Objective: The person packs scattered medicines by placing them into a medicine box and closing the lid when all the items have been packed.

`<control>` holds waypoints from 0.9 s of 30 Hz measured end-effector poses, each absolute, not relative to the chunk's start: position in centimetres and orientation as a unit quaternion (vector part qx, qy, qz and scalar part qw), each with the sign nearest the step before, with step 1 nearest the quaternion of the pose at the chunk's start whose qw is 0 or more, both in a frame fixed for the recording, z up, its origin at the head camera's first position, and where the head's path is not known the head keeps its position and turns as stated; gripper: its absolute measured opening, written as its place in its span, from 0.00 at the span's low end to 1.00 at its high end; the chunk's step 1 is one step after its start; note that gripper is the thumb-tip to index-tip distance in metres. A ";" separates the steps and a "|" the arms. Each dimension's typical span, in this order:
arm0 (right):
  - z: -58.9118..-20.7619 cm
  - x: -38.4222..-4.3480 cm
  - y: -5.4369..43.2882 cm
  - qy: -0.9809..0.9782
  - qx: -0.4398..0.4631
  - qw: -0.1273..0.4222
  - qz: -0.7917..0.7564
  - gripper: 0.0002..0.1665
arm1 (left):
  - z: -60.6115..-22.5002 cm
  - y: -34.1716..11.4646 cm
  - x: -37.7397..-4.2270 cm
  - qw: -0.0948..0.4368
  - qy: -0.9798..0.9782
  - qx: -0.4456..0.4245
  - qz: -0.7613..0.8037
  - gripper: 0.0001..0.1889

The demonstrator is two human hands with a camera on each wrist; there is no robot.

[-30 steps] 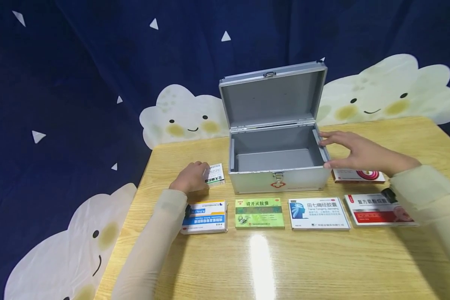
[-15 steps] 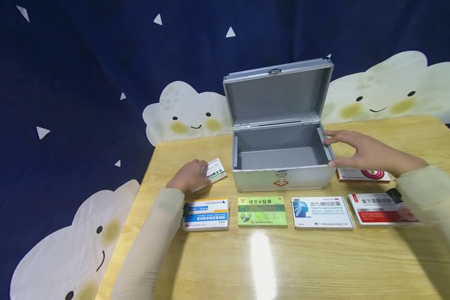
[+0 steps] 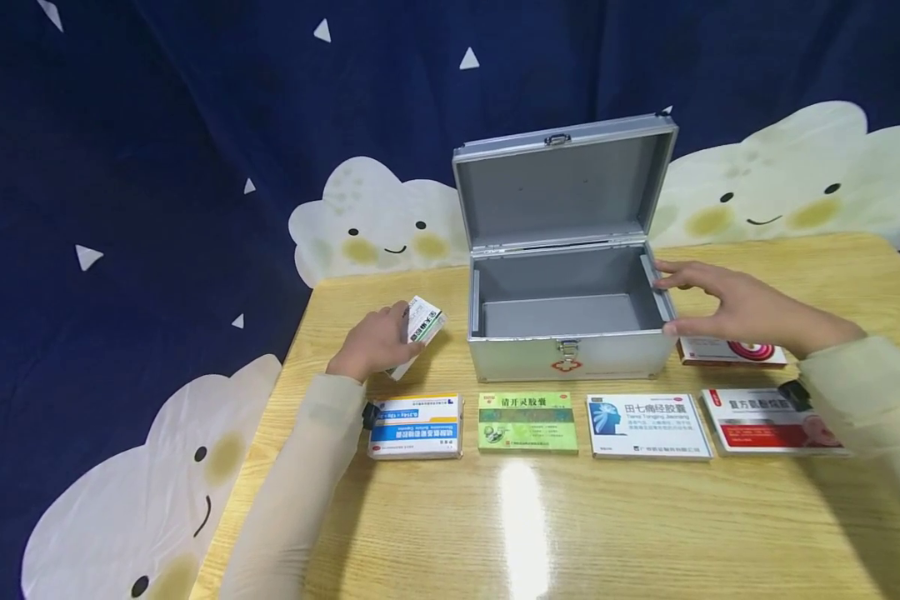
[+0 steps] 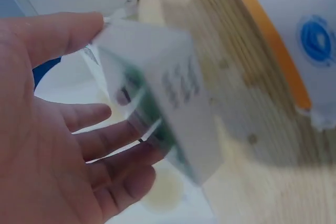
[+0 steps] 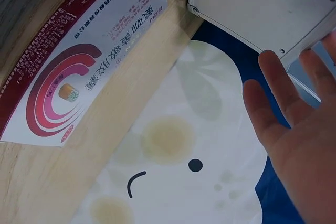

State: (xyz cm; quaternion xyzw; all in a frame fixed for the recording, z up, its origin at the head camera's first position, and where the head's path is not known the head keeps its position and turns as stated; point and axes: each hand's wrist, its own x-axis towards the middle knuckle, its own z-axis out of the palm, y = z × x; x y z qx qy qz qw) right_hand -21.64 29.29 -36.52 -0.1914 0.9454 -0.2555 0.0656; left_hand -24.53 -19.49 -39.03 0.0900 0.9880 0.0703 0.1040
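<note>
My left hand pinches a small white medicine box with a green stripe, left of the metal case. In the left wrist view this white box is tilted on edge, held between the thumb and fingers and apparently off the table. A silver first-aid case with a red cross stands with its lid up and nothing visible inside. At its right side wall, my right hand rests its fingertips on the rim, fingers extended. Beside that hand lies a white and dark-red medicine box, partly hidden by the arm in the head view.
Along the case's front lie a blue-and-white box, a green box, a white box with a blue head and a red-and-white box. A dark blue curtain with clouds hangs behind the wooden table.
The white medicine box in my left hand has turned and tilted up from lying flat, moving slightly away from me. My right hand stays at the case's right rim.
</note>
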 end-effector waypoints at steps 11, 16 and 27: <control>-37.0 -21.7 29.1 0.948 -0.171 0.079 -0.255 0.46 | -38.6 -18.8 -23.9 0.102 0.991 0.054 0.067 0.54; -37.0 -21.6 29.2 0.951 -0.167 0.077 -0.248 0.49 | -38.5 -18.6 -24.0 0.100 0.991 0.061 0.071 0.54; -37.0 -21.6 29.3 0.948 -0.175 0.067 -0.258 0.50 | -38.3 -18.8 -23.9 0.093 0.991 0.073 0.061 0.46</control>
